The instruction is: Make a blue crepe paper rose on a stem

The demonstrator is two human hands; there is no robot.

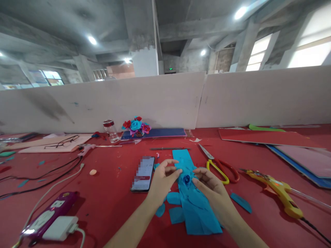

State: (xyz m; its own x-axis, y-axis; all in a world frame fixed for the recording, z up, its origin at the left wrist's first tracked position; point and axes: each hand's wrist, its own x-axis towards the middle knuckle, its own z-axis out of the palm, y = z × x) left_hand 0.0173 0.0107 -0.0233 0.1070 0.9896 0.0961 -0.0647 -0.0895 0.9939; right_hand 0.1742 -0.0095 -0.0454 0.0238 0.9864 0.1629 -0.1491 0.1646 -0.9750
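A small blue paper flower [187,179] with a dark, tightly rolled centre sits between my two hands, above a strip of blue paper [204,220]. On its left side, my left hand [167,175] has thumb and fingers curled in a pinch at the flower's edge. My right hand [210,184] pinches from the other side, thumb and forefinger close to the flower. The petal edges blend into the blue paper behind, so the exact grip is hard to see. Several cut blue paper petals [177,215] lie beside the strip, left of my right hand.
Right of my hands lie scissors [219,167] and a yellow glue gun [278,187]. To the left are a phone [143,174] and a purple power strip [50,215]. A paper bouquet [136,125] and a glass jar [111,131] stand at the back before a white partition [160,100].
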